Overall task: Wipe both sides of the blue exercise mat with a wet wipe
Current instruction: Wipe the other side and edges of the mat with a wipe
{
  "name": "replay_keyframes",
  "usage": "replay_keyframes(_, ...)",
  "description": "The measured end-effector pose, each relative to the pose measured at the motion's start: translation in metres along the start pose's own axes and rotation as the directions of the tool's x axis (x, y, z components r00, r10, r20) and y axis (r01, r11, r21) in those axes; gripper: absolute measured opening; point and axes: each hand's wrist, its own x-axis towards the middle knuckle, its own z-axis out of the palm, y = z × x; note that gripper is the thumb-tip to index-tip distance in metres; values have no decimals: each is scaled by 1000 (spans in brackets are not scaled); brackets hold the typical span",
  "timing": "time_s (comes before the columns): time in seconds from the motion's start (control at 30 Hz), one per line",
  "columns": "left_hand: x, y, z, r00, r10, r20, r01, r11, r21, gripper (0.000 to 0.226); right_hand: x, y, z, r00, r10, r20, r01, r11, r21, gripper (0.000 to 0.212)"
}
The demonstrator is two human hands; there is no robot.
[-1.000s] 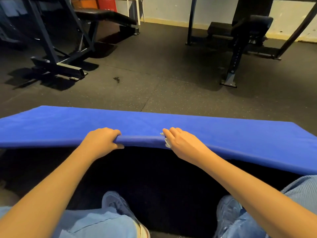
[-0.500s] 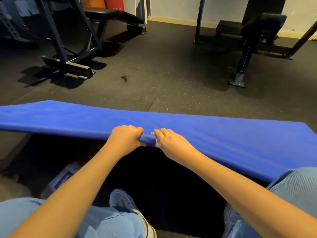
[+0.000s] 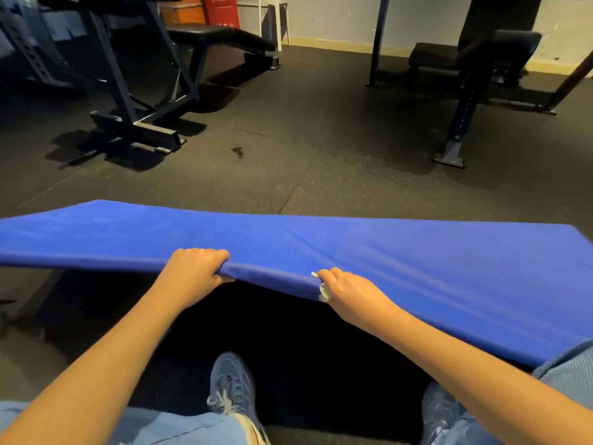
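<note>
The blue exercise mat (image 3: 417,268) stretches across the view, its near edge lifted off the dark floor with shadow beneath it. My left hand (image 3: 192,271) grips that near edge, fingers curled over the top. My right hand (image 3: 349,290) grips the same edge a short way to the right. A crumpled white wet wipe (image 3: 322,292) sticks out between my right fingers and the mat. The mat's underside is hidden.
A weight bench frame (image 3: 138,123) stands on the rubber floor at the back left, another bench stand (image 3: 455,146) at the back right. My knees in light blue trousers and my grey shoes (image 3: 231,387) lie under the raised mat.
My hands drew close together on the mat's edge, then spread apart again. The mat's left end has tilted up higher, and the view has shifted to the left.
</note>
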Motion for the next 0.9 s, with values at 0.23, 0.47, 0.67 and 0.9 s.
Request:
replay_keyframes(0.23, 25, 25, -1, 950, 197, -242, -207, 978, -16, 31, -26, 20, -7, 992, -15, -124, 9, 999, -49, 11)
replay_keyframes(0.47, 38, 73, 8, 951, 190, -244, -234, 958, -165, 36, -61, 59, -28, 991, 133, -25, -136, 982, -128, 15)
replay_keyframes(0.67, 42, 100, 3, 973, 170, -159, -196, 966, -169, 33, -66, 73, -34, 975, 208, -81, -214, 974, -70, 22)
replay_keyframes(0.9, 41, 134, -7, 968, 247, -46, -244, 968, 64, 36, -29, 20, -27, 975, 220, 32, -222, 972, 76, 47)
